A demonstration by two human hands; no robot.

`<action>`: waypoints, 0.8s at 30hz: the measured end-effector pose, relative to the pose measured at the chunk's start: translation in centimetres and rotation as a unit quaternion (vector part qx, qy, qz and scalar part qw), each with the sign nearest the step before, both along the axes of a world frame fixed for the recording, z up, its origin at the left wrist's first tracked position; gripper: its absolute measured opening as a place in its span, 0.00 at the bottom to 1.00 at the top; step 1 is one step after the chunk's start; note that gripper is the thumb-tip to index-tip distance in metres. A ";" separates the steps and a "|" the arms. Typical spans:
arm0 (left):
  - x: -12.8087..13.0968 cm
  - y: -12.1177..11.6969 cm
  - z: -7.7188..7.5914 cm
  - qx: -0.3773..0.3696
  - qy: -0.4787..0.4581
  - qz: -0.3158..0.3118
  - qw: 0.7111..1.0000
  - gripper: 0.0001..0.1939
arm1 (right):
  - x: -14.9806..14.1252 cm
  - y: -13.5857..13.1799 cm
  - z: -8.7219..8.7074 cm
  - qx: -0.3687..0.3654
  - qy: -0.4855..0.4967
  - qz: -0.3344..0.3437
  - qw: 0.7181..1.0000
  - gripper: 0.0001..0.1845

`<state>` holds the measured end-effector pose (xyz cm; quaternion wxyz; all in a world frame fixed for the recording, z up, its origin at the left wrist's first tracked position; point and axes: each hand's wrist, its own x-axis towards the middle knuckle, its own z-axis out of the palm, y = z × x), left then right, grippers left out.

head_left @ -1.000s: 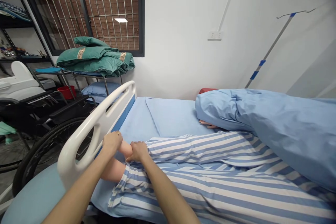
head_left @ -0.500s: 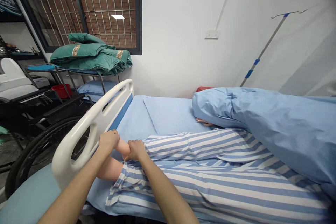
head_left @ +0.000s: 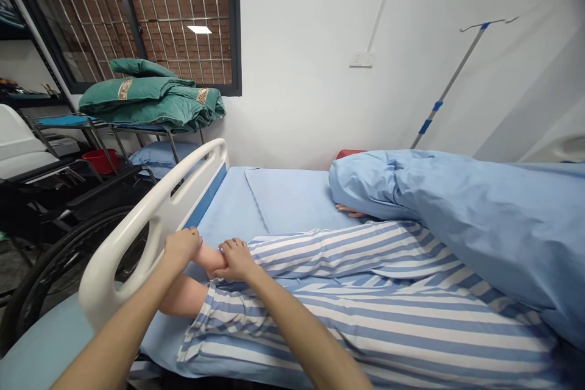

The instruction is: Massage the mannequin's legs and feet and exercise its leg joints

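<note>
Two legs in blue-and-white striped trousers [head_left: 329, 256] lie on a bed with a light blue sheet. My left hand [head_left: 181, 246] is wrapped over the foot end of the far leg, and most of that foot is hidden under it. Just to its right, my right hand [head_left: 236, 260] grips the far ankle [head_left: 211, 258] close to the trouser cuff, its thumb on the near side. The near lower leg [head_left: 183, 296] rests bare below my hands, untouched by my fingers, its foot end hidden behind my left forearm.
A white bed end board [head_left: 137, 219] rises beside my left hand, with a wheelchair [head_left: 46, 256] beyond it. A blue quilt [head_left: 457, 207] covers the upper body; fingers [head_left: 350, 210] show at its edge. Behind stand green folded quilts [head_left: 150, 100] and a drip pole [head_left: 450, 82].
The view has shifted slightly to the right, so everything sits further left. My right hand's fingers have shifted a little on the ankle; my left hand keeps its hold.
</note>
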<state>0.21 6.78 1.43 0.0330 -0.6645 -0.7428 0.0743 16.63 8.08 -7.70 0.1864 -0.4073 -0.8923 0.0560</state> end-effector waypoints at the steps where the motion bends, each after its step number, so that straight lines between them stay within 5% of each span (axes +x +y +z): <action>1: 0.0 0.1 0.0 0.005 0.020 -0.006 1.000 0.20 | 1.5 -0.1 0.4 0.017 0.025 0.001 1.000 0.29; 4: 0.2 0.4 -0.1 0.002 0.061 -0.015 0.998 0.19 | 7.7 -0.2 1.8 0.003 0.045 -0.020 0.999 0.14; 7: 1.4 0.6 -0.1 0.030 0.085 -0.025 0.996 0.19 | 15.4 0.0 2.7 -0.137 0.004 -0.014 0.990 0.10; 12: 7.5 1.2 -1.2 0.129 -0.003 -0.191 0.973 0.24 | 25.4 0.6 1.6 -0.441 -0.109 -0.038 0.890 0.11; 15: 11.4 1.7 -4.5 0.052 -0.097 -0.259 0.960 0.35 | 28.1 0.8 0.1 -0.505 -0.168 -0.068 0.844 0.11; 19: 12.1 2.1 -9.3 -0.048 -0.072 -0.233 0.969 0.42 | 29.4 0.7 -1.5 -0.498 -0.119 -0.075 0.855 0.09; 24: 9.4 2.6 -9.7 -0.100 0.001 -0.178 0.979 0.36 | 29.5 0.8 -2.0 -0.569 -0.056 -0.034 0.819 0.11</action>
